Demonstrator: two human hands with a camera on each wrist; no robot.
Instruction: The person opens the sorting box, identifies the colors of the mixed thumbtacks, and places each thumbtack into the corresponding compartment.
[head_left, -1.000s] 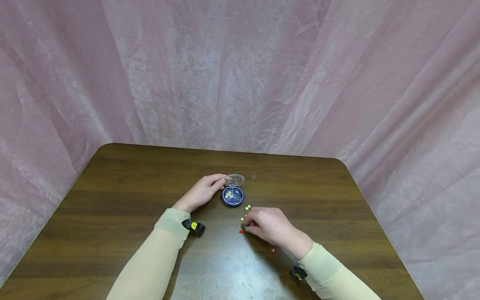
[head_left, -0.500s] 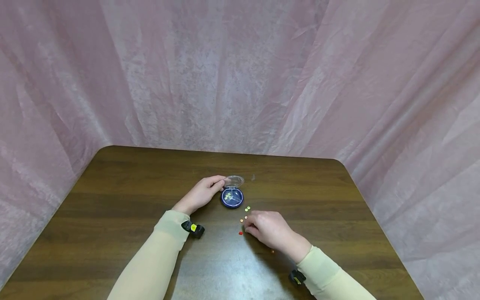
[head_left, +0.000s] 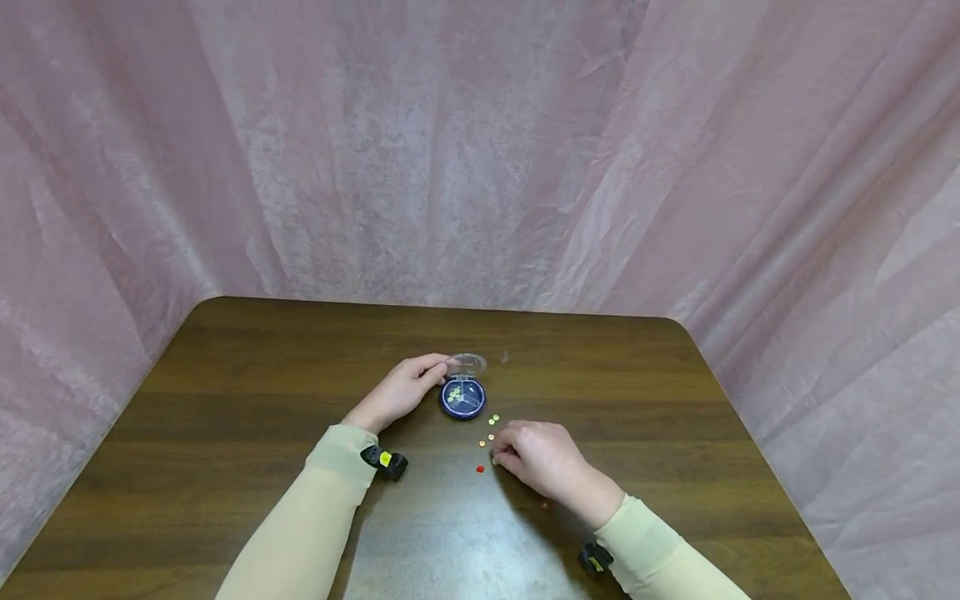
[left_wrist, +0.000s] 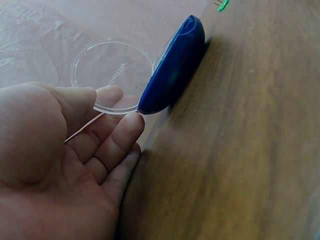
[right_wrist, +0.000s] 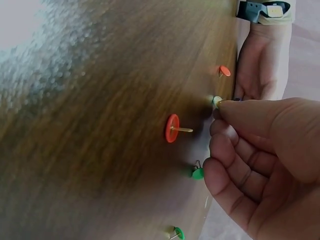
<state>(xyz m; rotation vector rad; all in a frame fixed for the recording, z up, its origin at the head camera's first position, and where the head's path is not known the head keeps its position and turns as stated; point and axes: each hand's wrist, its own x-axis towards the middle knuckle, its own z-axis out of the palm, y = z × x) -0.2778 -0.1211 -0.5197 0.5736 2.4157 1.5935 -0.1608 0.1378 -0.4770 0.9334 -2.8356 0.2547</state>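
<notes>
My left hand point(head_left: 405, 387) pinches the clear lid point(left_wrist: 112, 75) of a small round case between thumb and fingers. The lid stands raised from the blue base point(head_left: 462, 412), which rests on the table and has divided compartments, with several pale green thumbtacks point(head_left: 453, 395) in the left one. To the right and nearer me, my right hand point(head_left: 542, 454) pinches a pale thumbtack point(right_wrist: 217, 102) between thumb and index finger, low over the table. Close by its fingers lie an orange-red thumbtack point(right_wrist: 172, 128), pin outward, and a green thumbtack point(right_wrist: 198, 173).
Between case and right hand lie two yellow-green thumbtacks point(head_left: 493, 420) and two orange thumbtacks point(head_left: 486, 441). A red thumbtack point(head_left: 480, 469) lies left of the right fingertips, another orange one point(head_left: 544, 505) under the wrist. Pink curtains point(head_left: 420, 150) hang behind the wooden table point(head_left: 225, 433).
My right fingertips have shifted slightly rightward, away from the red thumbtack. The left hand keeps its hold on the lid, and the head view has tilted a little.
</notes>
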